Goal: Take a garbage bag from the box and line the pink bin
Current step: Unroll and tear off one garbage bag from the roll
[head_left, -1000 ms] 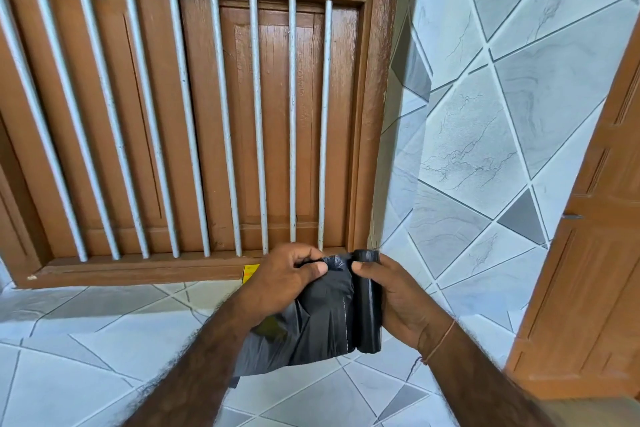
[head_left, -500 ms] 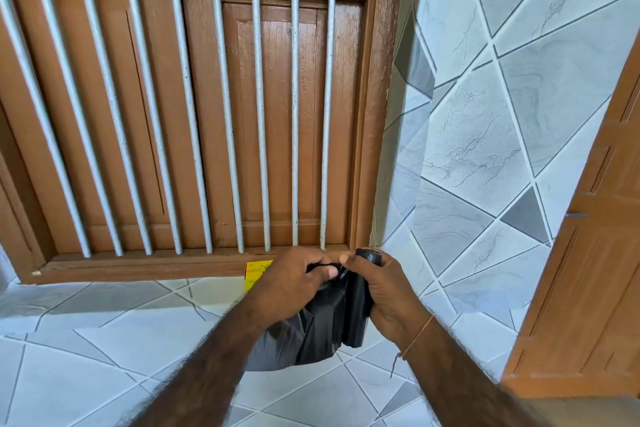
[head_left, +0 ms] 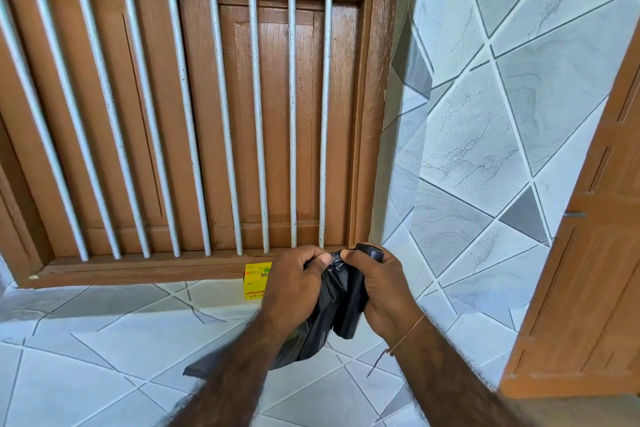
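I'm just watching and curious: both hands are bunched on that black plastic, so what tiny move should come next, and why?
Probably pull the hands apart to tear one bag free. The left hand pinches the loose black bag and the right hand grips the roll, thumbs almost touching at the top where the two still join. The yellow box stands behind on the tiled ledge; no pink bin is in view.

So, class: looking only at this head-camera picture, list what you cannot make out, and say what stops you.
1. Pink bin: nowhere in the head view, so its place is unknown.
2. Yellow box: its right part is hidden behind the left hand; the print is too small to read in full.
3. Black garbage bag roll: partly covered by the right hand; whether one bag has torn free cannot be told.
4. Both forearms: cut off by the bottom edge.
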